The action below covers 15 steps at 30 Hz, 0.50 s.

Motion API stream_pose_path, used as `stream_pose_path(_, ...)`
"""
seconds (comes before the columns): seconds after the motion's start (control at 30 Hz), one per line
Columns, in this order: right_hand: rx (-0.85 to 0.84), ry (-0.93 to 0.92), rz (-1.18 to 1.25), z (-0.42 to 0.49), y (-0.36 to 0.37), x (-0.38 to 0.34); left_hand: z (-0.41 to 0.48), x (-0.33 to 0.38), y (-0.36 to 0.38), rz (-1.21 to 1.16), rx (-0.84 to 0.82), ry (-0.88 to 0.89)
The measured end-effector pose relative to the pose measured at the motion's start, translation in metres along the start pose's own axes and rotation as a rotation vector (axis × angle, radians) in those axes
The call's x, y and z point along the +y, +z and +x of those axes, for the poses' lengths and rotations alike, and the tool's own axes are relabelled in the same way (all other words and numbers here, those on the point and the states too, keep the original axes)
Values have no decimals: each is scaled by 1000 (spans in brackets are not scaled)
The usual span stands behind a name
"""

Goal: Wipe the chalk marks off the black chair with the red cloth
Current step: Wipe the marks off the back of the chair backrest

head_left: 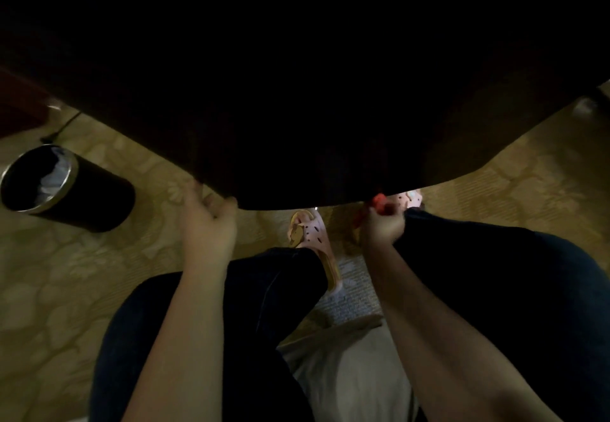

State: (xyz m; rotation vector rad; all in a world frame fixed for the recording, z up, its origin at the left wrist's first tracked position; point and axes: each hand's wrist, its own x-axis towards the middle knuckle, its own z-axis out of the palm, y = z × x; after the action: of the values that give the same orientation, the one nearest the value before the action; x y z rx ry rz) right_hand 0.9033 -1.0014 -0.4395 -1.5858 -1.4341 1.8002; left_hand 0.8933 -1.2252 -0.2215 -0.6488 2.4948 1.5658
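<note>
The black chair [297, 91] fills the upper half of the head view as one dark mass; no chalk marks show on it in this dim light. My left hand [208, 220] grips the chair's near edge, thumb and fingers curled round it. My right hand [383, 223] holds the red cloth [379, 202] bunched in its fist, right at the chair's lower edge. Only a small bit of the cloth shows above my fingers.
A black waste bin [66, 187] with a liner stands on the patterned floor at the left. My legs in dark trousers and pink slippers [310, 230] are below the chair. A dark cable [62, 126] lies on the floor at the far left.
</note>
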Motion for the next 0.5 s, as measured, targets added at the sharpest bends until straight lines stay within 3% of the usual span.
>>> stream_pose_path(0.07, -305, -94, -160, -26, 5, 12, -2, -8, 16, -18, -91, 22)
stream_pose_path(0.13, -463, -223, -271, -45, 11, 21, 1, -19, 17, -74, -115, 48)
stream_pose_path(0.2, -398, -159, -181, -37, 10, 15, 9, -20, 10, -132, -105, 19)
stream_pose_path(0.33, -17, 128, 186, 3, -11, -11, 7, -15, 4, -193, -70, -27)
stream_pose_path(0.4, 35, 117, 280, 6, -11, -21, 7, -15, 2, -186, -70, -11)
stream_pose_path(0.5, -42, 78, 152, -18, 0, -16, 4, -18, 0, -157, -75, 9)
